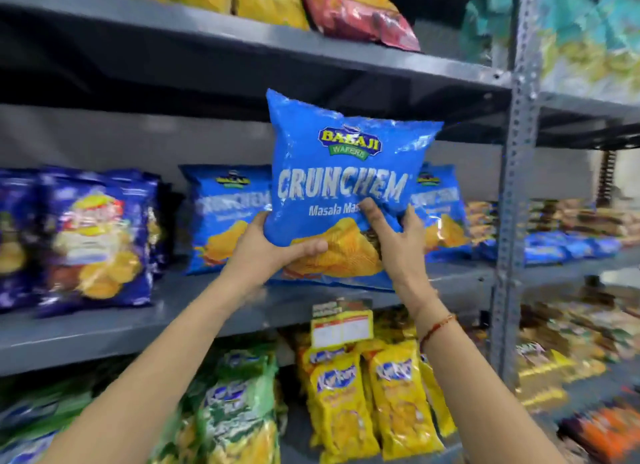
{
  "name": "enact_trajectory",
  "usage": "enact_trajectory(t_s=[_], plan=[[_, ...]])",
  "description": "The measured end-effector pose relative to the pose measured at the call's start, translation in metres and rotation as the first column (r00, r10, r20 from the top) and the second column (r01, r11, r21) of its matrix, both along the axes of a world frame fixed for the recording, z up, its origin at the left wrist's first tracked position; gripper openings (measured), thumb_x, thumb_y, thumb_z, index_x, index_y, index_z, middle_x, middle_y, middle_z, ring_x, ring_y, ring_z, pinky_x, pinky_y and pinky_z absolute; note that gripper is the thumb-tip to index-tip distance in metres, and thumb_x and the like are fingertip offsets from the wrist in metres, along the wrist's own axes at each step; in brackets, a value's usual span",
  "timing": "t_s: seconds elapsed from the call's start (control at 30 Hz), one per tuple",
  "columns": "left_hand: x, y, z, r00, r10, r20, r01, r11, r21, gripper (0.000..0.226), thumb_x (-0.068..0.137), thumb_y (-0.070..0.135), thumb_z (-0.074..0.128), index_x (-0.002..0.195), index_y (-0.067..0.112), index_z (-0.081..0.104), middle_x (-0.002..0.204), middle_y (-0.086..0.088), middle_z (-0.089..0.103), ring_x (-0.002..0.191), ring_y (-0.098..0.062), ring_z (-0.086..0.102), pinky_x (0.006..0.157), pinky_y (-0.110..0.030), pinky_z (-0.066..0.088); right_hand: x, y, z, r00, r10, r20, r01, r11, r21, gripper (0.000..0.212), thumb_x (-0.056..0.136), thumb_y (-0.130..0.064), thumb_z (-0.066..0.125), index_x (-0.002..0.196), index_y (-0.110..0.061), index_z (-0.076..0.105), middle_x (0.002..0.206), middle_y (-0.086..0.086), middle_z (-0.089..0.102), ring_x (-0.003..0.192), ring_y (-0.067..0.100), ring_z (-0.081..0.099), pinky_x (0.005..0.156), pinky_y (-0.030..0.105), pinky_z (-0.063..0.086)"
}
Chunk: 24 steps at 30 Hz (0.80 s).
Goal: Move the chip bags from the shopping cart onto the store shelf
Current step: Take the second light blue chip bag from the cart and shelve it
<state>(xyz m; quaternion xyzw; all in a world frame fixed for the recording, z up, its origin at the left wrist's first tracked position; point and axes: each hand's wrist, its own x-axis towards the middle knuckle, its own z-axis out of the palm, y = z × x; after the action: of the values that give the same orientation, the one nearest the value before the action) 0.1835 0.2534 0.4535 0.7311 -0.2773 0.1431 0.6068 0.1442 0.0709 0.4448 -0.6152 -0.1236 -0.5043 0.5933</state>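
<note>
A light blue chip bag marked "Crunchem" stands upright at the front of the grey middle shelf. My left hand grips its lower left corner, thumb across the front. My right hand holds its lower right side, fingers spread on the front. Behind it stand two matching blue bags, one to the left and one to the right. The shopping cart is out of view.
Dark blue chip bags fill the shelf's left part. Yellow and red bags lie on the upper shelf. Green bags and yellow bags stand on the shelf below. A perforated grey upright separates a neighbouring rack with more packets.
</note>
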Motion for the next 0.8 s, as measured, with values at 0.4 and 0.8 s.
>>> enact_trajectory(t_s=[0.4,0.8], plan=[[0.050,0.089,-0.021,0.956,0.241,-0.167,-0.248,0.969,-0.021,0.102,0.028,0.060,0.081,0.116,0.018,0.050,0.117,-0.002,0.063,0.104,-0.019,0.061,0.093,-0.043,0.051,0.094,0.083,-0.005,0.960,0.193,-0.204,-0.220,0.968,-0.120,0.012,0.087,-0.027,0.066,0.081,-0.025,0.056,0.075,-0.015,0.056,0.061,-0.015,0.056,0.056,0.005,0.042],[0.100,0.087,-0.022,0.950,0.194,-0.246,-0.210,0.977,-0.040,0.041,0.065,0.033,0.082,0.092,0.024,0.053,0.107,-0.003,0.064,0.088,-0.017,0.063,0.064,-0.025,0.051,0.142,0.091,-0.005,0.942,0.101,-0.320,-0.121,0.992,-0.043,0.041,0.091,-0.043,0.057,0.063,-0.016,0.041,0.061,-0.003,0.042,0.058,0.011,0.039,0.058,0.018,0.036]])
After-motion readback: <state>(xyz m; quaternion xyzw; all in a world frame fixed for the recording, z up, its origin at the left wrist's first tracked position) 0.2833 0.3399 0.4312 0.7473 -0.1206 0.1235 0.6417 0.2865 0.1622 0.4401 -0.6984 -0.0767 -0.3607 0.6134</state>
